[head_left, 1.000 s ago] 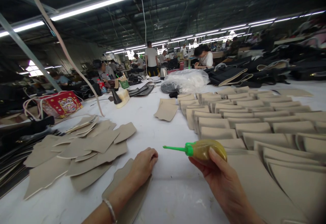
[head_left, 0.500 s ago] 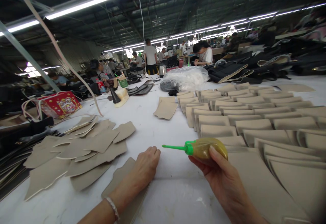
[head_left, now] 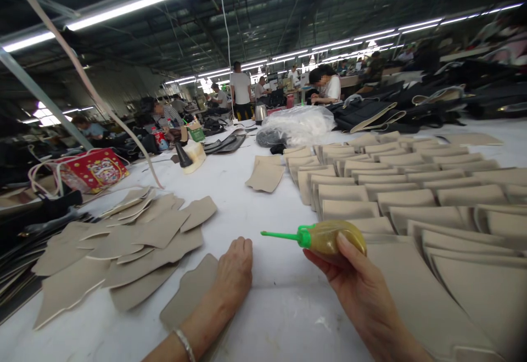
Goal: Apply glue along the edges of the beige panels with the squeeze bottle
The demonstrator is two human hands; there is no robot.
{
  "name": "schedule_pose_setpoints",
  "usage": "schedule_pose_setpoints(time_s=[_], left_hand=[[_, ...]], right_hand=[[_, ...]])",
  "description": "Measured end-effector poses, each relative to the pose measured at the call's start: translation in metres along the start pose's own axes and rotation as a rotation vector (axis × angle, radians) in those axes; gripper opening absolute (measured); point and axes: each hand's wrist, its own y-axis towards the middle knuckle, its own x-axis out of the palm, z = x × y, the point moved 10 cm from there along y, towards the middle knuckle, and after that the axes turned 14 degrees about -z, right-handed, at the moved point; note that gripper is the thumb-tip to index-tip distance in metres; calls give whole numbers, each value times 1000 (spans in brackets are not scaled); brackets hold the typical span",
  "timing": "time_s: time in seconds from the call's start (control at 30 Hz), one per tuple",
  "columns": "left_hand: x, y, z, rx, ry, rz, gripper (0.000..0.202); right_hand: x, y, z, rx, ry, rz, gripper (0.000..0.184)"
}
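Observation:
My right hand (head_left: 358,280) is wrapped round a soft squeeze bottle (head_left: 333,241) of yellowish-brown fluid. Its thin green nozzle points left, above the white table. My left hand (head_left: 234,271) rests on the table over the right side of a flat grey-beige cut piece (head_left: 191,290). The left fingers are curled together, and their tips are hidden, so I cannot make out what they pinch. A loose heap of similar cut pieces (head_left: 152,236) lies to the left of that hand. Rows of overlapping beige pieces (head_left: 403,200), their edges standing up, fill the table's right side.
Beyond the hands are a small beige stack (head_left: 265,177), clear plastic wrapping (head_left: 302,123) and dark sewn goods (head_left: 366,115). A red bag (head_left: 93,170) stands at the left, near a hanging hose (head_left: 111,112). Several people work farther back.
My left hand has shifted slightly left and toward me, its fingers curling in more. The right hand still holds the bottle in nearly the same pose. The view has turned a little.

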Motion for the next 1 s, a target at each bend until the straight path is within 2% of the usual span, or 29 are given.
schedule_pose_setpoints(time_s=[0.1, 0.23, 0.3, 0.57, 0.8, 1.0], left_hand=[[-7, -1, -9, -14, -89, 41, 26], [-11, -8, -2, 178, -288, 46, 17], [-11, -11, -1, 199, -322, 51, 16], [-11, -10, 7, 149, -170, 5, 23], [-6, -9, 16, 175, -39, 2, 30], [-3, -5, 4, 166, -191, 73, 22]], right_hand=[[-2, -1, -1, -6, 2, 16, 25], [-1, -1, -1, 1, 4, 21, 25], [0, -1, 0, 9, 5, 12, 26], [1, -1, -2, 2, 3, -1, 24], [-3, 0, -1, 3, 21, 18, 23], [-1, -1, -2, 1, 13, 23, 23]])
